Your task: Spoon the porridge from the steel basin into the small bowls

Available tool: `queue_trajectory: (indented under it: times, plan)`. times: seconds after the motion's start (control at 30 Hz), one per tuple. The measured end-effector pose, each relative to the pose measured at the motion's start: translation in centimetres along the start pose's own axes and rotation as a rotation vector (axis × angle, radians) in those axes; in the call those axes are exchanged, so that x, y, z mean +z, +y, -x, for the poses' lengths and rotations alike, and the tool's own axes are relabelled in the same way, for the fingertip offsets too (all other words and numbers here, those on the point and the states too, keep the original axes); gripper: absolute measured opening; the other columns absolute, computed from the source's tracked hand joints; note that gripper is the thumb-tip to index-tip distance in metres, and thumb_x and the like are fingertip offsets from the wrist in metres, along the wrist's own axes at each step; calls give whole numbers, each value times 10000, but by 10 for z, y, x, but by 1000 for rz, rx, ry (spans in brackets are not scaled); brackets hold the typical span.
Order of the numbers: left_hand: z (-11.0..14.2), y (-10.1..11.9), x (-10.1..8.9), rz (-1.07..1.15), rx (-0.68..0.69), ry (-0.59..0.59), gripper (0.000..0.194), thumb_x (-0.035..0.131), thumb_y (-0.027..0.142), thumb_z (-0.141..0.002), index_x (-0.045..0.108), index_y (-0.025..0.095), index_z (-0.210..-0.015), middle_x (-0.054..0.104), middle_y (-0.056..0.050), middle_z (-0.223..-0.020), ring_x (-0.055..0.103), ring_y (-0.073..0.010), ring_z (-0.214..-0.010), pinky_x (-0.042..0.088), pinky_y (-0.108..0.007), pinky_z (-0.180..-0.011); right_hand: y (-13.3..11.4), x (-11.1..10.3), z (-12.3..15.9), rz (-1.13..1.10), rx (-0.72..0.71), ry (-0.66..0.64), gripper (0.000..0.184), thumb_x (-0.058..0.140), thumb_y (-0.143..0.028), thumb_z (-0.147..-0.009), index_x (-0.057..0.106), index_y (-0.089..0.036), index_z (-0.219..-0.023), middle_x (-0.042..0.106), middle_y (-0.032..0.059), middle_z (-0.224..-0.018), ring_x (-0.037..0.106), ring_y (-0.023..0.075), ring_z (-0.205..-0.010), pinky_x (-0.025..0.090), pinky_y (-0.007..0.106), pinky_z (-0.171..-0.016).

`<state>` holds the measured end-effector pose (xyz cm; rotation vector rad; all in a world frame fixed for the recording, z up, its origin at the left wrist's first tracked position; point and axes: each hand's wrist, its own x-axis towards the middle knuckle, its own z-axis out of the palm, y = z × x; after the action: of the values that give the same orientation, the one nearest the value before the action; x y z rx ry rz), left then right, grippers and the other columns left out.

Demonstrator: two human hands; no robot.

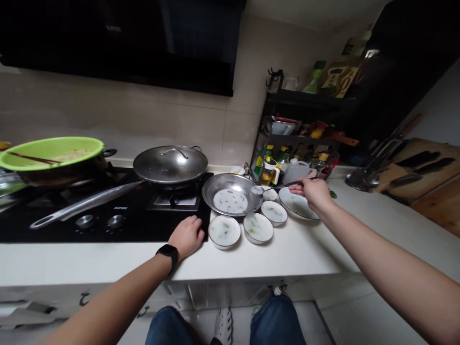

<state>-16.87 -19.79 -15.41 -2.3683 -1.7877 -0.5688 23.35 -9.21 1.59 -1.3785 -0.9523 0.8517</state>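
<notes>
My right hand (312, 190) is closed on the handle of a ladle (275, 187) whose scoop rests over the rim of a steel basin (215, 186) holding a little pale liquid. My left hand (187, 235) lies on the counter edge by the black hob, fingers curled loosely, holding nothing; a dark watch is on that wrist. In front of the basin stand three small white bowls (224, 231) with pale soup in them. A white plate (295, 205) lies under my right hand.
A lidded steel wok (170, 164) with a long handle sits on the hob (108, 211). A green bowl (52, 152) with chopsticks tops a pot at left. A rack of bottles (287, 158) stands behind; knives and a wooden board (420, 172) lie right.
</notes>
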Motion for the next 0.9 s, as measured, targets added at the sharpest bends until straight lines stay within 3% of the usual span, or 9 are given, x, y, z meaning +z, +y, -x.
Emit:
queue_trajectory:
  times: [0.1, 0.17, 0.27, 0.37, 0.43, 0.53, 0.63, 0.77, 0.9]
  plan:
    - [0, 0, 1, 11, -1, 3, 142, 497, 194, -912, 631, 201, -863, 661, -111, -952, 626, -267, -934, 506, -408, -904, 17, 31, 7, 80, -58, -67, 82, 545, -208, -997, 607, -162, -970, 693, 55, -564, 736, 194, -545, 642, 279, -546]
    - [0, 0, 1, 16, -1, 6, 141, 499, 191, -909, 635, 197, -870, 663, -114, -958, 626, -271, -942, 505, -412, -910, 30, 45, 15, 196, -176, -143, 138, 529, -252, -1012, 624, -153, -1027, 714, 62, -604, 749, 209, -588, 651, 312, -596]
    - [0, 0, 2, 16, 3, 3, 143, 500, 195, -909, 640, 194, -880, 661, -114, -961, 626, -272, -948, 504, -413, -915, 41, 49, 33, 525, -594, -409, 219, 507, -270, -1014, 670, -167, -1116, 780, 92, -782, 781, 230, -753, 657, 366, -749]
    - [0, -1, 1, 21, 2, 0, 144, 497, 196, -909, 636, 197, -870, 659, -111, -951, 625, -271, -934, 505, -416, -904, 39, 32, 47, 858, -1097, -712, 262, 528, -239, -981, 719, -205, -1156, 801, 118, -1051, 773, 245, -975, 631, 384, -882]
    - [0, -1, 0, 23, 1, -2, 140, 500, 198, -907, 633, 201, -861, 659, -109, -946, 624, -269, -925, 506, -417, -895, 30, 11, 48, 944, -1258, -679, 297, 501, -233, -994, 724, -210, -1188, 785, 124, -1156, 760, 239, -1030, 615, 370, -911]
    - [0, -1, 0, 21, 5, -2, 137, 502, 204, -908, 629, 205, -856, 662, -110, -952, 624, -268, -928, 506, -416, -894, 14, -31, 32, 949, -1188, -277, 329, 454, -299, -1031, 713, -208, -1212, 784, 119, -1144, 759, 235, -991, 604, 358, -905]
    - [1, -2, 1, 16, 10, -1, 149, 491, 208, -915, 627, 204, -855, 658, -110, -941, 625, -271, -931, 506, -418, -901, 7, -76, 7, 999, -1023, 31, 312, 453, -354, -1004, 730, -212, -1017, 797, 119, -992, 746, 290, -1024, 591, 408, -911]
    - [1, -4, 3, 15, 16, 3, 153, 492, 220, -916, 629, 208, -849, 653, -106, -929, 628, -275, -923, 507, -418, -892, 18, -121, -14, 1010, -806, 85, 286, 454, -356, -963, 693, -217, -891, 788, 129, -849, 761, 300, -906, 593, 413, -862]
    - [1, -5, 3, 24, 14, 5, 149, 494, 226, -908, 632, 209, -856, 659, -109, -942, 628, -276, -918, 506, -420, -885, 34, -134, -15, 904, -631, 103, 244, 482, -360, -938, 678, -215, -942, 767, 96, -720, 772, 305, -813, 600, 410, -811]
